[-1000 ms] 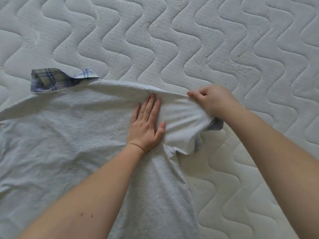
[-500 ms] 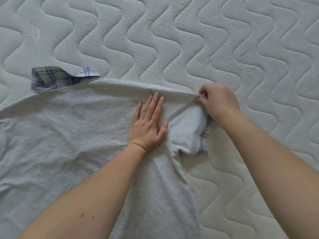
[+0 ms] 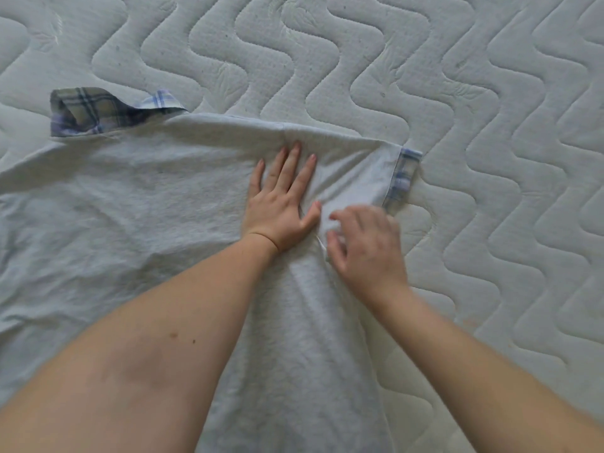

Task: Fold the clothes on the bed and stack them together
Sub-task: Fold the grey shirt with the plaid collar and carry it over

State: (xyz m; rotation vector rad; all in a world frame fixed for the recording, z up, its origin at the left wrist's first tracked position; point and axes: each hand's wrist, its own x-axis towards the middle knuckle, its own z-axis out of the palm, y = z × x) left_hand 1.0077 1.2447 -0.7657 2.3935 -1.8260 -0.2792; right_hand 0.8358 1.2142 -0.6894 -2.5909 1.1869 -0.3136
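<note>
Now L hand [image 3: 281,207] flat on grey shirt [image 3: 130,207]; R hand [image 3: 366,243] blurred, grip unclear.

Single head view, looking steeply down, close over mattress [image 3: 425,76]; wide-angle.

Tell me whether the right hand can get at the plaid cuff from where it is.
Probably yes: the right hand lies just below the plaid cuff, with only flat sleeve cloth between them.
</note>
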